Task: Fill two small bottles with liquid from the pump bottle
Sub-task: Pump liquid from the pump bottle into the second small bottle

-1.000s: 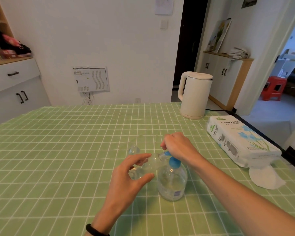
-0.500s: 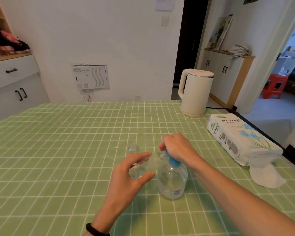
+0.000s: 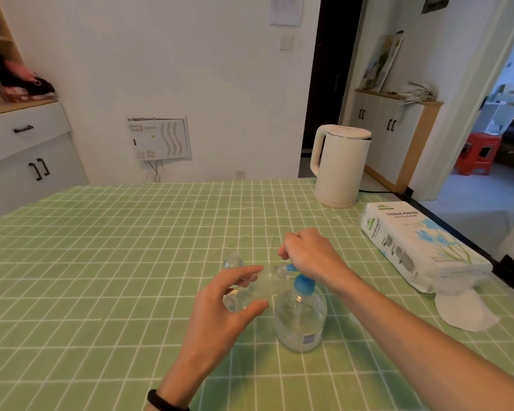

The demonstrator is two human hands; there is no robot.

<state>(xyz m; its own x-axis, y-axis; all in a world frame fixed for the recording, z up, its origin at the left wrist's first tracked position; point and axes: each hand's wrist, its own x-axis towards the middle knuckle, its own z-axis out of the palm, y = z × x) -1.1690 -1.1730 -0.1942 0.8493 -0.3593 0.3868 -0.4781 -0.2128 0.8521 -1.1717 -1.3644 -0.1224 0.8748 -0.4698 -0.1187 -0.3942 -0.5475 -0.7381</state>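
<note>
A clear pump bottle with a blue pump head stands on the green checked tablecloth near the table's middle. My left hand holds a small clear bottle tilted on its side, its mouth up against the blue spout. My right hand sits on top of the pump head with fingers curled over it. A second small clear bottle stands on the cloth just behind my left hand, partly hidden.
A white electric kettle stands at the far right of the table. A pack of tissue paper lies at the right edge with a loose white tissue beside it. White cabinets line both walls.
Both hands and the bottles stay in the same pose across the frames; only the camera view shifts slightly.
</note>
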